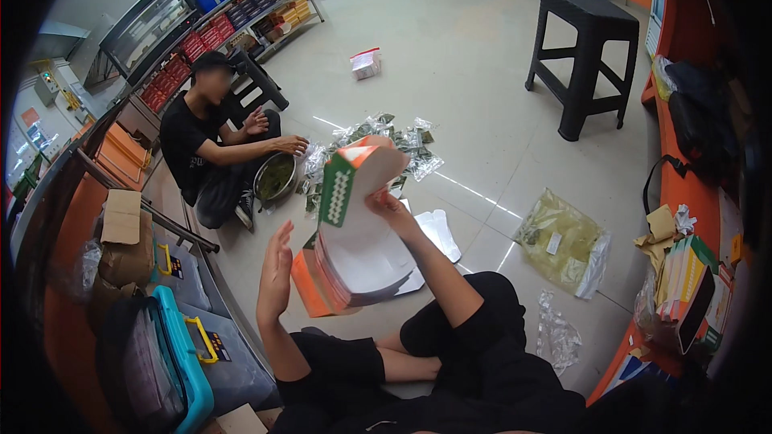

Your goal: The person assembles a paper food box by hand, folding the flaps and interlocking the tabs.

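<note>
In front of me is an open cardboard food box (pixel 374 261), orange and green outside and white inside, with its lid raised and slightly blurred. My right hand (pixel 388 207) grips the box at the lid's right edge. Its fingertips are partly hidden. My left hand (pixel 276 273) stands upright just left of the box, fingers stretched out and holding nothing. A flat white card piece (pixel 438 235) lies on the floor behind the box. Beyond it spreads a pile of small clear packets (pixel 418 145) with green contents, partly covered by the lid.
At left a co-worker (pixel 193 128) sits by a metal bowl (pixel 276 178) of green stuff, one hand at the packets. A yellowish plastic bag (pixel 561 241) lies right, a black stool (pixel 583 56) beyond. Lidded bins (pixel 217 354) stand left; folded cartons (pixel 683 285) sit on the right shelf.
</note>
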Tool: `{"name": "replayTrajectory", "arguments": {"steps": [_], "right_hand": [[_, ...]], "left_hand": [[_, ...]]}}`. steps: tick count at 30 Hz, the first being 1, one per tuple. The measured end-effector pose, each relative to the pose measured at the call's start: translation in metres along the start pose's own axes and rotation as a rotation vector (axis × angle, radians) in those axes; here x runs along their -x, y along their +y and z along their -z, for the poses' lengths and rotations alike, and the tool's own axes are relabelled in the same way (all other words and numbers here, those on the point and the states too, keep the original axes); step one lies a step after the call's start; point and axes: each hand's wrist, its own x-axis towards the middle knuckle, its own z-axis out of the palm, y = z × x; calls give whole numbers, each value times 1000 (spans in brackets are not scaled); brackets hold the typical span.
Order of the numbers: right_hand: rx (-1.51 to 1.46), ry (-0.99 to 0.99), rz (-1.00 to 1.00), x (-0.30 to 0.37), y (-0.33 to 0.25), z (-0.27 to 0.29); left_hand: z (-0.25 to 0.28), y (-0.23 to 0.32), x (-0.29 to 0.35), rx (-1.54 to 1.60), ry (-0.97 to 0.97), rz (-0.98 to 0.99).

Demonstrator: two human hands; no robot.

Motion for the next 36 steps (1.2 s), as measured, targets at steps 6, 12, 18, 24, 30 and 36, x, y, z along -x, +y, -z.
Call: {"name": "replayTrajectory", "arguments": {"steps": [6, 12, 18, 24, 30, 36], "right_hand": [[93, 4, 73, 2, -1, -9], [113, 104, 120, 14, -2, -33], [411, 193, 346, 13, 10, -39], [447, 412, 442, 5, 34, -30], [415, 285, 333, -2, 39, -26], [511, 134, 437, -5, 29, -17]], "left_hand": [[-9, -28, 44, 416, -199, 441], [-47, -50, 64, 775, -77, 367], [-68, -82, 82, 1137, -34, 449], [-94, -59, 74, 1468, -29, 575], [-100, -77, 75, 1579, 3, 490], [-97, -60, 68, 1577, -89, 426]]}}
